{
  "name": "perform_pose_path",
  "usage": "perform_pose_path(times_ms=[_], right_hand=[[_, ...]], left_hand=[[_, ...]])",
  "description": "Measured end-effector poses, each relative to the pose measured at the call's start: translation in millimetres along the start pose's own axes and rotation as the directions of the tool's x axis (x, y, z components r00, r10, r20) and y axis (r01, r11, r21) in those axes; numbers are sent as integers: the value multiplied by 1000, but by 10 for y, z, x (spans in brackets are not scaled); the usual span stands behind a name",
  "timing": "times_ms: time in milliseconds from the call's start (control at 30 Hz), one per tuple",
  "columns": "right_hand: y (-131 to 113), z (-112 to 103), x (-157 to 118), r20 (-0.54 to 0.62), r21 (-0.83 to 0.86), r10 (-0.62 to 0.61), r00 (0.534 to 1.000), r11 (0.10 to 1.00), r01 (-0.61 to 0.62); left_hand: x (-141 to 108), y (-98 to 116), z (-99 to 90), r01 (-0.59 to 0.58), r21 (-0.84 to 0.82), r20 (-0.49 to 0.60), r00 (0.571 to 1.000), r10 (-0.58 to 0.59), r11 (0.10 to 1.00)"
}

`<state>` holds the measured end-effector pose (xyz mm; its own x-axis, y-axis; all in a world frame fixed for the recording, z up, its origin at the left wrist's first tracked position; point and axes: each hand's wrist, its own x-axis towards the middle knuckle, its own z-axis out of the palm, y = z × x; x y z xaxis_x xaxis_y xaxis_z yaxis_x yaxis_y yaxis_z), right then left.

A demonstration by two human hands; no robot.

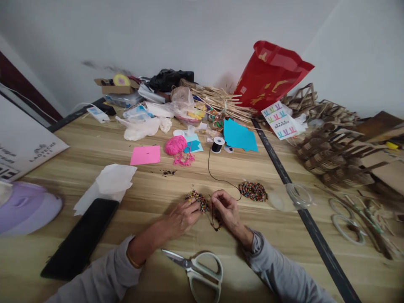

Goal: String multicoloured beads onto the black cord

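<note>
My left hand [184,216] rests at a small pile of multicoloured beads [199,198], its fingers bent against them; what they hold, if anything, is hidden. My right hand [225,210] is pinched on a thin dark cord [212,212], which hangs in a loop with a few beads [217,229] low on it. A black line runs from the spool [217,144] toward my right hand. Right of that hand lies a heap of strung beads [253,191]. White-handled scissors [202,271] lie open below my hands.
A black phone-like slab [81,237] and white paper [109,185] lie at left. Pink yarn [176,145], a pink card [145,155] and blue sheets [240,134] lie farther back. Woven baskets [328,151] and clear rings [299,195] are at right.
</note>
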<state>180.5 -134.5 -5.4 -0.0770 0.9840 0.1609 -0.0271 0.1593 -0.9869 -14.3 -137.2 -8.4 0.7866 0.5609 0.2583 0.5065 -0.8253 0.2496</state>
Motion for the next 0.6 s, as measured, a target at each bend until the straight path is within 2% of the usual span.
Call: perform_pose_path(times_ms=[100, 167, 233, 300, 367, 433, 533, 600], right_hand=[[31, -19, 8, -10, 52, 45, 999, 998, -45], [46, -23, 4, -22, 68, 55, 998, 996, -53], [43, -22, -9, -15, 50, 42, 999, 998, -41], [16, -16, -32, 11, -16, -2, 1000, 1000, 2], [-30, -6, -63, 53, -130, -83, 995, 988, 89], [-77, 7, -98, 146, -247, -189, 971, 943, 221], [-114, 26, -144, 301, -334, -298, 906, 857, 393], [-113, 38, -162, 352, -342, -328, 877, 827, 446]], left_hand=[[4, -15, 3, 26, -69, -37, 999, -29, 997], [19, -20, 4, 38, -190, -116, 991, -61, 981], [37, -22, -1, 73, -360, -195, 969, -151, 930], [50, -21, -16, 152, -541, -209, 928, -307, 827], [56, -19, -47, 260, -695, -128, 873, -471, 671], [57, -21, -86, 353, -798, 21, 827, -562, 489], [58, -44, -131, 391, -884, 168, 777, -606, 257], [63, -67, -144, 381, -910, 212, 765, -608, 162]])
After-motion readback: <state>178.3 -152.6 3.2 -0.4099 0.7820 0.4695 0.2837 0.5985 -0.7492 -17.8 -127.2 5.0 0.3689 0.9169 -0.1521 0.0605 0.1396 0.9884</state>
